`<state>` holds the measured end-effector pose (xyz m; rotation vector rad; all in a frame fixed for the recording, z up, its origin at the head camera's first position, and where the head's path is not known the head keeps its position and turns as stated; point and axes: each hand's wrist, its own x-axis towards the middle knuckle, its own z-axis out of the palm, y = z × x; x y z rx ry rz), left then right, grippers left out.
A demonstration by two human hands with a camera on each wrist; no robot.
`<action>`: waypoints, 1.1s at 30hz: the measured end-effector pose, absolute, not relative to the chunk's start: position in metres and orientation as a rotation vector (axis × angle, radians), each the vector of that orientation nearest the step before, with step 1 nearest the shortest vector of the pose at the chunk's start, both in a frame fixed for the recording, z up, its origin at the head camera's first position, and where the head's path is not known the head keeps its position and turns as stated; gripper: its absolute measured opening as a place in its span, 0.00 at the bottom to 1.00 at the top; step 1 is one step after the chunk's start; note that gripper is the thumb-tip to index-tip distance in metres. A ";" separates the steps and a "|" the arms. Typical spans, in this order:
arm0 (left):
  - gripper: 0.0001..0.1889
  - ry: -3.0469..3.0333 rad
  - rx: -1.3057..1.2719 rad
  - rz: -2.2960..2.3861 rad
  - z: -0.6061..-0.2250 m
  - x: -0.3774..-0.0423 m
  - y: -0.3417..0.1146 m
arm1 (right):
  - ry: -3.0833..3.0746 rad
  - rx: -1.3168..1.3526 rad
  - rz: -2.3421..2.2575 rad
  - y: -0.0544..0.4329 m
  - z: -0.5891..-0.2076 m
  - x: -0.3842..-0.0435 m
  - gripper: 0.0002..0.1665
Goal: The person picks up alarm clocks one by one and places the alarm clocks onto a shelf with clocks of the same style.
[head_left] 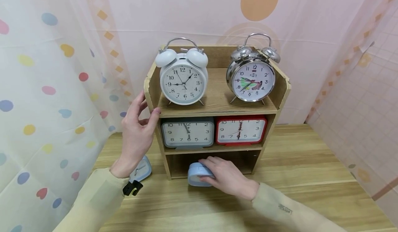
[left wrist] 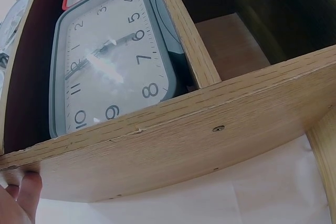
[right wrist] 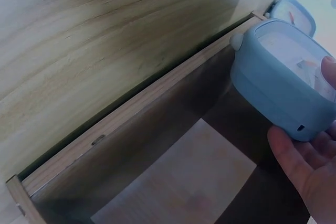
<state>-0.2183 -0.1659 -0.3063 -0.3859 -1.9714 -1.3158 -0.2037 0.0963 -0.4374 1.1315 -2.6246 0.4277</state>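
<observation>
My right hand (head_left: 228, 176) grips a light blue alarm clock (head_left: 196, 175) at the front of the bottom compartment. In the right wrist view, its thumb is on the dial side of the clock (right wrist: 278, 82) and its fingers are round the back. My left hand (head_left: 138, 128) rests against the left side panel of a wooden shelf (head_left: 214, 113), thumb by the front edge. A second light blue clock (head_left: 142, 169) is on the table beside the left wrist, partly hidden by it.
On the top shelf stand a white twin-bell clock (head_left: 183, 83) and a silver twin-bell clock (head_left: 253, 81). A grey clock (head_left: 188, 133) and a red clock (head_left: 240, 130) fill the middle shelf. Patterned curtains (head_left: 46, 86) hang around the wooden table (head_left: 295, 169).
</observation>
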 end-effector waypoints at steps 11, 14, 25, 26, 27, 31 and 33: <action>0.31 -1.974 -0.389 -1.331 -0.306 -0.218 -0.165 | -2.637 1.143 0.394 0.085 -0.444 -0.205 0.32; 0.31 -1.971 -0.389 -1.328 -0.306 -0.218 -0.166 | -2.616 1.145 0.399 0.081 -0.447 -0.208 0.31; 0.31 -1.971 -0.384 -1.329 -0.306 -0.219 -0.166 | -2.629 1.096 0.427 0.067 -0.454 -0.220 0.29; 0.31 -1.973 -0.383 -1.332 -0.306 -0.219 -0.166 | -2.637 1.087 0.429 0.066 -0.454 -0.221 0.29; 0.31 -1.975 -0.381 -1.336 -0.305 -0.219 -0.166 | -2.645 1.079 0.431 0.065 -0.454 -0.221 0.29; 0.31 -1.979 -0.374 -1.346 -0.305 -0.219 -0.166 | -2.668 1.059 0.451 0.062 -0.453 -0.224 0.30; 0.31 -1.977 -0.373 -1.342 -0.305 -0.219 -0.166 | -2.669 1.051 0.457 0.060 -0.452 -0.224 0.29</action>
